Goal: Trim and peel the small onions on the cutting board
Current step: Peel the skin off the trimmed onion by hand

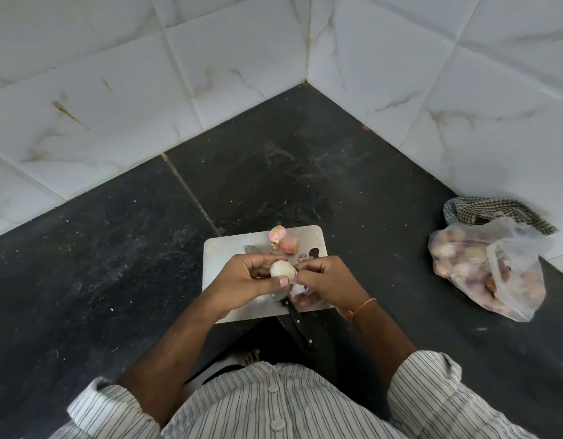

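Observation:
A pale, partly peeled small onion (282, 269) is held above the white cutting board (223, 248). My left hand (242, 280) grips it from the left with fingers and thumb curled round it. My right hand (324, 278) pinches the onion's skin at its right side. Two pink unpeeled onions (284, 238) lie at the board's far edge. A black-handled knife (295, 321) lies under my hands, its handle sticking off the board's near edge and its blade mostly hidden. Bits of peel (297, 290) lie on the board below my hands.
A clear plastic bag (486, 267) holding several small onions sits on the dark counter to the right, beside a checked cloth (492, 213). White tiled walls meet in a corner behind the board. My striped shirt fills the bottom of the view.

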`<state>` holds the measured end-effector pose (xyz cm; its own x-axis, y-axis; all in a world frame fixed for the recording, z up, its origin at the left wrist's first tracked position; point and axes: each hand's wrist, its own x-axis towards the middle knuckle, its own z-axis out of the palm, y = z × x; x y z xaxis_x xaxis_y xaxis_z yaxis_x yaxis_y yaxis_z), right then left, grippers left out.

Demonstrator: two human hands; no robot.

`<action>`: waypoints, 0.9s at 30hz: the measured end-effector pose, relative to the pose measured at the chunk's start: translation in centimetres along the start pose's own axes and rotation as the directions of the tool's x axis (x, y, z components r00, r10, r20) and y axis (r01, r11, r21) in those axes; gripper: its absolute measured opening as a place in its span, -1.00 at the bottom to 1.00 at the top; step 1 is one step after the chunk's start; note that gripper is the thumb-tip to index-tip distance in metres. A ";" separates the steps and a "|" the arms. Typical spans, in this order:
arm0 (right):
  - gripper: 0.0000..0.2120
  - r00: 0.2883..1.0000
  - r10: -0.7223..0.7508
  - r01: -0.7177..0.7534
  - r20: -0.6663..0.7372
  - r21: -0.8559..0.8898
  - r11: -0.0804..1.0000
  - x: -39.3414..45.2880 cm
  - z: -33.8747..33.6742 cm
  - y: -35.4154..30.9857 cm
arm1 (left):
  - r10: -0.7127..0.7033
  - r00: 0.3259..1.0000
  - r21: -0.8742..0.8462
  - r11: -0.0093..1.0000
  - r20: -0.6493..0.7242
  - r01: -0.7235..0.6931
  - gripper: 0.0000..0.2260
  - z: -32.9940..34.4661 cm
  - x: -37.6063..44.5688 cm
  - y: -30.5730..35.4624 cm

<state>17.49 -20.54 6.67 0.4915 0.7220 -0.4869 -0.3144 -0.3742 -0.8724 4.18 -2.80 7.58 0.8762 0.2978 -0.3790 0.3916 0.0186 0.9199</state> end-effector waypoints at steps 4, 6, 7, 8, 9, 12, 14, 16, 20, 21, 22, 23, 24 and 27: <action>-0.80 0.999 -0.005 0.001 -0.051 -0.068 0.998 0.2 0.7 -0.2 | -0.022 1.000 -0.077 0.997 -0.007 0.022 -0.67 0.2 0.2 -0.3; -0.81 0.996 -0.016 0.010 -0.093 -0.070 0.998 0.3 1.0 0.1 | -0.041 0.999 -0.119 0.992 -0.026 0.038 -0.68 0.2 0.5 -0.4; -0.82 0.994 -0.018 0.012 -0.112 -0.055 0.998 0.3 1.2 0.3 | -0.052 0.998 -0.138 0.989 -0.031 0.048 -0.69 0.2 0.6 -0.4; -0.82 0.992 -0.016 0.011 -0.128 -0.038 0.999 0.4 1.3 0.4 | -0.065 0.997 -0.152 0.987 -0.034 0.060 -0.69 0.2 0.7 -0.4; -0.83 0.990 -0.012 0.009 -0.143 -0.023 1.000 0.4 1.5 0.6 | -0.080 0.996 -0.160 0.984 -0.035 0.073 -0.70 0.2 0.8 -0.5; -0.85 0.985 -0.002 0.002 -0.172 0.000 1.000 0.4 2.0 0.9 | -0.118 0.992 -0.162 0.980 -0.033 0.112 -0.71 0.0 1.1 -0.9; -0.88 0.983 0.000 -0.001 -0.183 -0.005 1.000 0.4 2.1 1.0 | -0.139 0.990 -0.199 0.971 -0.019 0.133 -0.68 0.0 1.1 -0.9; -0.91 0.983 0.013 -0.013 -0.181 0.001 1.000 0.3 2.1 1.1 | -0.157 0.987 -0.288 0.945 0.027 0.158 -0.60 0.1 1.0 -0.7; -0.90 0.986 0.068 -0.060 -0.150 0.057 0.997 0.3 1.8 1.4 | -0.198 0.978 -0.343 0.916 0.072 0.210 -0.67 0.0 1.1 -0.2; -0.91 0.986 0.074 -0.065 -0.150 0.062 0.996 0.2 1.8 1.4 | -0.213 0.975 -0.345 0.912 0.064 0.222 -0.70 0.0 1.2 -0.2; -0.91 0.985 0.075 -0.065 -0.156 0.066 0.996 0.2 1.7 1.4 | -0.224 0.973 -0.349 0.909 0.052 0.228 -0.71 0.0 1.2 -0.2; -0.92 0.984 0.070 -0.059 -0.165 0.068 0.996 0.2 1.6 1.4 | -0.235 0.971 -0.358 0.905 0.035 0.232 -0.72 0.0 1.3 -0.3; -0.92 0.983 0.057 -0.047 -0.176 0.062 0.997 0.2 1.5 1.5 | -0.245 0.969 -0.365 0.901 0.020 0.235 -0.73 0.0 1.3 -0.3; -0.92 0.978 0.017 -0.013 -0.207 0.020 1.000 0.4 1.4 1.8 | -0.251 0.968 -0.301 0.923 0.008 0.242 -0.72 0.2 1.3 -0.6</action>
<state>16.02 -20.11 4.96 0.6439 0.5794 -0.4997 -0.3370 -0.3716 -0.8651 5.12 -2.63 6.48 0.7519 0.2759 -0.5988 0.4888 0.3762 0.7871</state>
